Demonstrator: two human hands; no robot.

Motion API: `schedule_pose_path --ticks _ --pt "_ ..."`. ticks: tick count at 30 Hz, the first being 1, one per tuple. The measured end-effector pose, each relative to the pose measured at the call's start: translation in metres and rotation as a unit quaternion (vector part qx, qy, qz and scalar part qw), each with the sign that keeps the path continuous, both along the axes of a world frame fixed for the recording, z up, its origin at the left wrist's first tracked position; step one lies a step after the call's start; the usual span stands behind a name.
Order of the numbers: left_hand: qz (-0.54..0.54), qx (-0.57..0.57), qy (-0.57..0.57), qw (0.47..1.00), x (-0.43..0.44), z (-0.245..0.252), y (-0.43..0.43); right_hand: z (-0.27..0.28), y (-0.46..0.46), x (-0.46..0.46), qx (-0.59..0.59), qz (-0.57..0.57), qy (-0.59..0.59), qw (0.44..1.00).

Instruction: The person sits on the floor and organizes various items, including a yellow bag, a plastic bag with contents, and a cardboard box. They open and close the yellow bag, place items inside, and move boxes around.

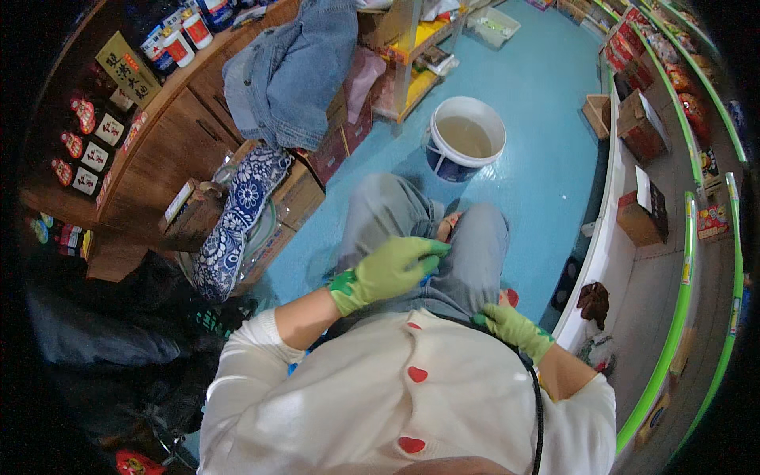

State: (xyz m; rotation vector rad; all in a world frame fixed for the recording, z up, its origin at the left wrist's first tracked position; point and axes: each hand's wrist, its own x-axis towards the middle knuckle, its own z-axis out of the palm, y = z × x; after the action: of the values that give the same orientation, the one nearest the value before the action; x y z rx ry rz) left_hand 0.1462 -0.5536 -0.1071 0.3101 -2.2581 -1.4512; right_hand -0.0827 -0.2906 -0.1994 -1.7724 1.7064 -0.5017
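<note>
My left hand [395, 270], in a light green rubber glove, is over my lap between the bent knees. Its fingers are slightly apart and no object shows in it. My right hand [513, 329], gloved the same way, touches the grey jeans [475, 261] at the right thigh. Its fingertips are curled at the cloth, and whether they grip it is unclear. Beyond my knees a white plastic bucket [436, 145] of cloudy water stands on the blue floor [534, 77]. A small blue thing is partly hidden behind my left hand.
At the left are wooden cabinets [154, 142] with goods, a denim garment [291, 71] and a blue-and-white patterned cloth item [237, 219] by cardboard boxes. Green-edged store shelves [671, 356] curve along the right, holding cartons [641, 214] and a brown cloth [594, 303]. A white tray [493, 27] lies farther off.
</note>
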Motion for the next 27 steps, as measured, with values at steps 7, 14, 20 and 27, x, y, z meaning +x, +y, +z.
schedule_pose_path --ticks 7,14,20,27 --pt "-0.060 -0.024 -0.029 0.998 -0.020 -0.012 -0.003 0.049 0.029 0.029 0.238 -0.264 -0.281 0.891" --pt "0.083 -0.172 0.009 0.982 0.015 -0.035 -0.069 0.105 -0.054 0.012 0.046 -0.218 -0.228 0.948" --pt "0.266 -0.318 -0.147 0.898 0.055 -0.017 -0.161 0.080 -0.114 -0.040 -0.022 -0.275 -0.246 0.929" --pt "0.442 -0.417 -0.223 0.762 0.002 0.040 -0.275 0.013 -0.163 -0.123 -0.045 -0.319 -0.323 0.890"
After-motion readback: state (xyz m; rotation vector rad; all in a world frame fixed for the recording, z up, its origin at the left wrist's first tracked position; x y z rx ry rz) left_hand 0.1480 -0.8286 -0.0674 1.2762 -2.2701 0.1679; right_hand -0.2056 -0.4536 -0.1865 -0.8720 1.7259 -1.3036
